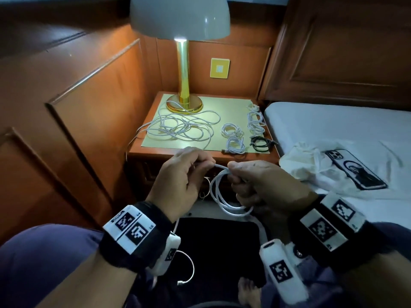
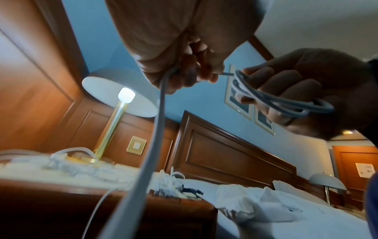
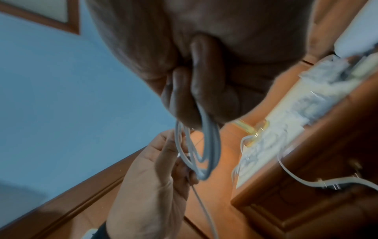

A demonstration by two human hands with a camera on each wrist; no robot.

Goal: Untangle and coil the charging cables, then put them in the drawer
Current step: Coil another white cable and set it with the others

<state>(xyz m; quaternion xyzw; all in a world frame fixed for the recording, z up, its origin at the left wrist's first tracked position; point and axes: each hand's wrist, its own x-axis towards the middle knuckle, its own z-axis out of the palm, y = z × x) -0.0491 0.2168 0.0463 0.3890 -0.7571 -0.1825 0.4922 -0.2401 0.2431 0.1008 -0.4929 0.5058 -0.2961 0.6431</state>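
In front of the nightstand both hands work one white cable. My right hand grips a bundle of loops, the white cable coil, which hangs below its fingers. My left hand pinches the same cable's free run just left of the coil; its loose end trails down past my left wrist. On the nightstand's yellow mat lies a tangle of white cables. To its right lie two white coils, a row of bundled white cables and a dark coil.
A lit lamp with a brass stem stands at the back of the nightstand. A bed lies on the right, with a crumpled white cloth and a phone on it. Wood panelling runs along the left. My knees and a bare foot are below.
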